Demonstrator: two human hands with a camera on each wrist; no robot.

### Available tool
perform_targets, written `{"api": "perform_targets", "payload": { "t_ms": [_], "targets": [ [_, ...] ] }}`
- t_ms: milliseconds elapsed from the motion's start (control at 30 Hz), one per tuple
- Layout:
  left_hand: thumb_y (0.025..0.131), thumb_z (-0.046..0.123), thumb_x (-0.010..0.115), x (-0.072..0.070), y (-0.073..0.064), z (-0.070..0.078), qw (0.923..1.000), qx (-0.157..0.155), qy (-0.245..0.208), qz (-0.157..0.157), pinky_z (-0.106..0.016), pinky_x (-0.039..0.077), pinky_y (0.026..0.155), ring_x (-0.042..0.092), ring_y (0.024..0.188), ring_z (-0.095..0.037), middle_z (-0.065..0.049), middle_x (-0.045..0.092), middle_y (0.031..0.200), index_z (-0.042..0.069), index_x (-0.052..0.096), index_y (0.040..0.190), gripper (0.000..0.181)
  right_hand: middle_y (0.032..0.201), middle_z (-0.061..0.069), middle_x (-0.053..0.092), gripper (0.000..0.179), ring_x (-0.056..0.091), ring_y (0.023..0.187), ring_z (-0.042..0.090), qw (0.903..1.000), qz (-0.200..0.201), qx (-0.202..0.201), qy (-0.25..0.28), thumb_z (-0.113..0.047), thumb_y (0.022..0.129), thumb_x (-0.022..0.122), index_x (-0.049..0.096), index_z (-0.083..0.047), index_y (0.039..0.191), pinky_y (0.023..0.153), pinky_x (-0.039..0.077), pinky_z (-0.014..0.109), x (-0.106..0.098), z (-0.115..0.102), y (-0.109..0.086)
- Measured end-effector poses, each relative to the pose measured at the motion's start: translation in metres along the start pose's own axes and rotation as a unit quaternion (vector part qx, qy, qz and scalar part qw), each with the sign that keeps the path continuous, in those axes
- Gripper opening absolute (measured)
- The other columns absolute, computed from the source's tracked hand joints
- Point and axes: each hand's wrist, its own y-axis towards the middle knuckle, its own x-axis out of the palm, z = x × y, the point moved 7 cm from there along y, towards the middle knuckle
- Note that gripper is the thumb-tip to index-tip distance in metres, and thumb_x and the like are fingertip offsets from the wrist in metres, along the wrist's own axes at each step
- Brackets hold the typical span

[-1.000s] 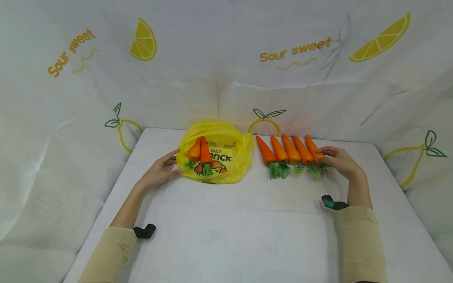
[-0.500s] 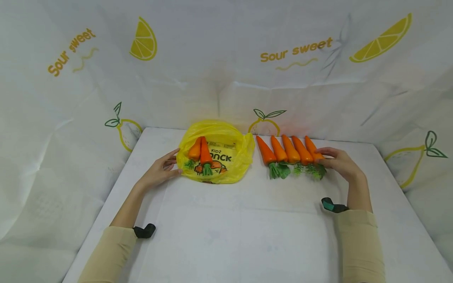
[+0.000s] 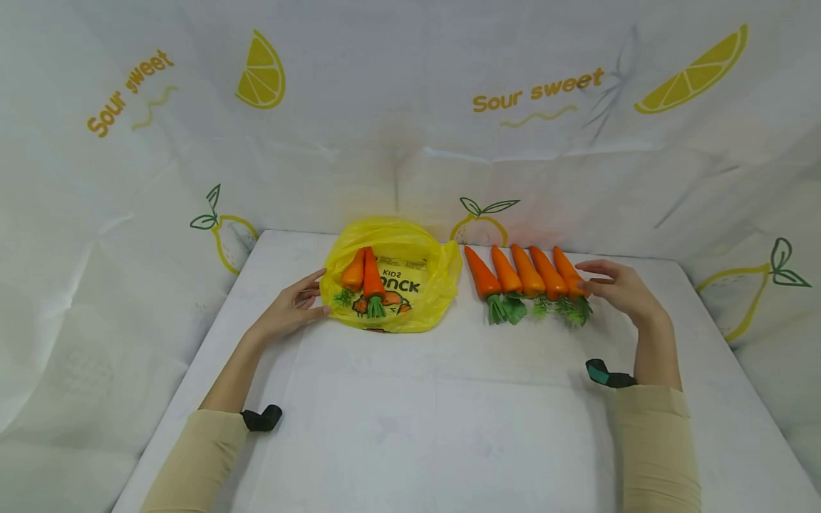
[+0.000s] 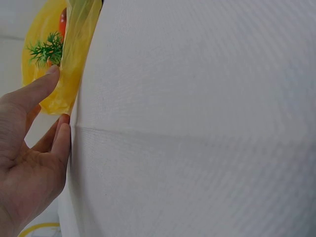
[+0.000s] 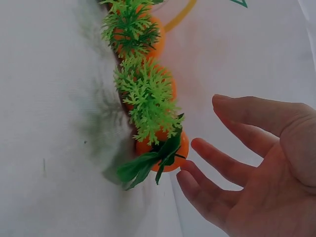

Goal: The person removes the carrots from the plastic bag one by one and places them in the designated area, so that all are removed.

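A yellow plastic bag [image 3: 410, 317] lies with its mouth facing me. Inside it are two orange carrots, a paler one [image 3: 353, 274] with feathery greens and a darker one [image 3: 373, 278] with green stalks. My left hand [image 3: 287, 311] rests at the bag's left edge, thumb at the rim; in the left wrist view its fingers [image 4: 63, 140] reach the bag's lower corner. To the bag's right, several carrots lie side by side. Beside the rightmost carrot [image 3: 566, 269], my right hand [image 3: 628, 292] holds nothing, its fingers spread. A broad-leaved top [image 5: 140, 168] shows in the right wrist view.
A white cloth covers the table [image 3: 423, 420]. Behind it rises a white sheet [image 3: 359, 171] printed with lemons and lettering. The leftmost carrot [image 3: 482, 274] of the row lies close to the bag's right side.
My right hand has let go of the rightmost carrot and drawn slightly right. That carrot's leafy top has shifted a little. The left hand and the bag stay put.
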Motion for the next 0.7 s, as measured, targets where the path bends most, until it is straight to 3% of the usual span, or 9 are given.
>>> {"api": "perform_targets", "payload": {
  "t_ms": [200,467,700],
  "targets": [
    [0.101,0.019,0.078,0.000,0.000,0.002,0.9999,0.004,0.012,0.002,-0.052,0.036,0.133,0.048,0.154,-0.043,-0.025,0.046,0.164,0.023,0.030,0.174,0.087,0.173,0.032,0.031,0.063,0.031,0.157,0.060,0.9997,0.003,-0.004,-0.026,-0.033,0.111,0.061,0.041,-0.001,0.162,0.121,0.030,0.085,-0.001,-0.013,-0.004],
    [0.101,0.018,0.079,-0.001,0.000,0.002,0.9998,0.005,0.019,0.006,-0.053,0.037,0.132,0.049,0.153,-0.044,-0.027,0.046,0.163,0.022,0.031,0.173,0.086,0.169,0.029,0.041,0.057,0.037,0.155,0.058,0.9970,0.008,-0.070,-0.032,-0.028,0.110,0.064,0.048,-0.003,0.158,0.119,0.035,0.084,0.005,-0.049,-0.012],
    [0.102,0.016,0.077,-0.001,0.000,0.004,0.9998,0.012,0.017,0.004,-0.056,0.035,0.133,0.050,0.152,-0.045,-0.027,0.048,0.161,0.019,0.030,0.173,0.086,0.169,0.026,0.043,0.053,0.040,0.154,0.056,0.9946,0.004,-0.100,-0.028,-0.027,0.109,0.067,0.053,-0.006,0.155,0.117,0.045,0.077,0.017,-0.073,-0.013]
  ]
}}
